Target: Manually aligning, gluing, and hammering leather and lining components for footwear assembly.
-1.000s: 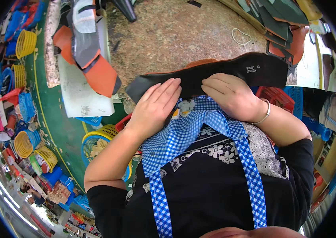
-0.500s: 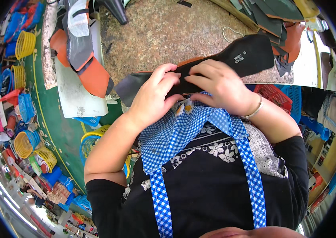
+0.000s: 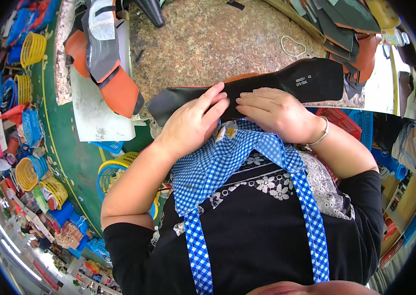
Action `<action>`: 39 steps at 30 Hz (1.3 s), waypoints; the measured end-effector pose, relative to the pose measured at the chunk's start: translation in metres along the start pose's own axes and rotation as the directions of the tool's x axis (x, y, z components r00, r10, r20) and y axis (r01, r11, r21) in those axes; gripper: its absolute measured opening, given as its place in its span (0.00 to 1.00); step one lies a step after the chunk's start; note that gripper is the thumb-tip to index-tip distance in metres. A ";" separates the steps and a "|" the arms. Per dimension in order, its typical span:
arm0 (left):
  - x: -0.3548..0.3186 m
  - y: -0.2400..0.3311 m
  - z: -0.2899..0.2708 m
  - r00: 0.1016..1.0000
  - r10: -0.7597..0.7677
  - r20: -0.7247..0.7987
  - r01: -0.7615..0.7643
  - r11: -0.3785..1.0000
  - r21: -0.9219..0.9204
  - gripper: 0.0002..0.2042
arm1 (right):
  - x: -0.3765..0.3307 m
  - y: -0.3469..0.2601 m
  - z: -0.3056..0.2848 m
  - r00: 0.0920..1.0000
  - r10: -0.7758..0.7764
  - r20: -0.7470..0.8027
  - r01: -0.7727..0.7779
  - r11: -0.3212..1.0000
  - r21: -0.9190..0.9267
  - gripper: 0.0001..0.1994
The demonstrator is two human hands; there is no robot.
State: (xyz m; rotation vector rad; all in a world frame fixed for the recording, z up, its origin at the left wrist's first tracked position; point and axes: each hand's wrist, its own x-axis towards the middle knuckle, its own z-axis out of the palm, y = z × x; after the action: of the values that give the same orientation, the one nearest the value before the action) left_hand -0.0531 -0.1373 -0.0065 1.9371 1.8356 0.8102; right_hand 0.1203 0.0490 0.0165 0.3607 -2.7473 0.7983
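A long black leather-like piece (image 3: 311, 81), with an orange edge along its far side and small pale print near its right end, lies across the near edge of the worktable. My left hand (image 3: 193, 118) grips its near edge left of the middle, fingers pressed together on top. Just to the right, my right hand (image 3: 279, 114) holds the same edge with its fingers close together over the surface. Both thumbs are hidden. A small gap separates the fingertips of the two hands. Below them hangs my blue checked apron (image 3: 213, 162).
Orange and grey cut pieces (image 3: 114, 91) lie at the left on a white sheet (image 3: 100, 123). More dark pieces (image 3: 341, 29) are stacked at the far right. A loop of string (image 3: 294, 53) and a black tool (image 3: 151, 12) rest on the speckled tabletop (image 3: 193, 44). A red basket (image 3: 341, 123) stands below right.
The black piece sits slightly lower in view, its right end less raised. My right hand's fingers, spread and blurred before, now lie together on it. Both thumbs have gone out of sight.
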 end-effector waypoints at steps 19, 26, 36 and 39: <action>0.028 0.021 -0.003 0.952 0.305 0.030 -0.293 0.877 0.381 0.17 | -0.003 -0.004 -0.003 0.998 -0.048 -0.038 0.035 0.956 -0.292 0.10; 0.033 0.047 -0.038 0.590 -0.003 -0.808 -0.091 0.993 -0.070 0.28 | 0.039 -0.028 -0.035 0.653 0.750 -0.100 -0.075 0.195 0.978 0.03; -0.002 -0.064 -0.192 0.504 -0.609 -0.612 -0.057 0.684 -0.727 0.16 | 0.051 0.003 0.008 0.666 0.746 0.021 -0.374 0.310 0.874 0.11; -0.059 -0.174 -0.200 0.393 -0.741 -0.544 0.665 0.638 -0.389 0.26 | 0.043 0.006 0.011 0.654 0.736 0.177 -0.539 0.288 0.792 0.07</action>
State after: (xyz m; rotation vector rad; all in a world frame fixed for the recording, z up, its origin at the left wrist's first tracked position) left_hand -0.3134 -0.2040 0.0320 0.5561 2.6259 1.3239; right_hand 0.0766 0.0405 0.0181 -0.7769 -2.0338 2.1451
